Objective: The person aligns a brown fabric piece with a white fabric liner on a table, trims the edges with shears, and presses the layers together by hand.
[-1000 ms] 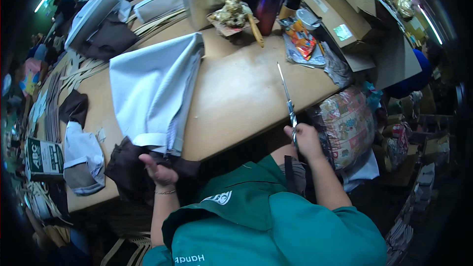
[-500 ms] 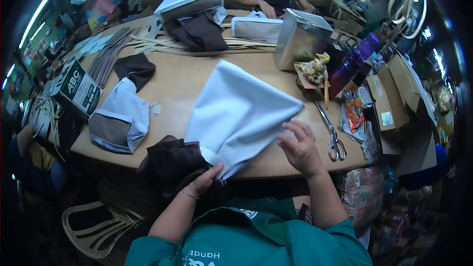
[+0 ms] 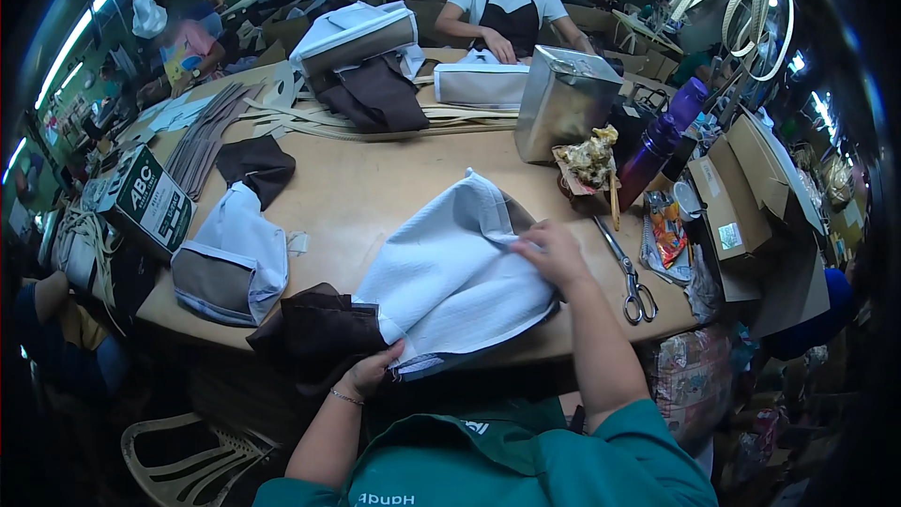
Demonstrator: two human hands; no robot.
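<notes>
A white fabric piece [image 3: 441, 268] with dark brown cloth [image 3: 314, 324] attached at its left end lies over the table's near edge. My left hand [image 3: 368, 374] is closed on its near edge, thumb on top, beside the seam with the brown cloth. My right hand [image 3: 552, 253] has its fingers bent over the right side of the white fabric, gripping its folded edge; the fingertips are partly hidden. Between the hands the cloth bulges up, and a strip of its grey-brown other face shows at the far right corner.
Scissors [image 3: 633, 284] lie right of my right hand. Beyond stand a metal tin [image 3: 563, 108], a purple bottle [image 3: 652, 143] and an open cardboard box [image 3: 741, 192]. A similar sewn piece [image 3: 235, 258] lies left, beside a green-white box [image 3: 148, 199]. A co-worker [image 3: 507, 14] works across the table.
My right hand has moved from hovering open beside the fabric onto its right edge. The far corner has come nearer and folded over. My left hand keeps its hold, slightly lower and further left.
</notes>
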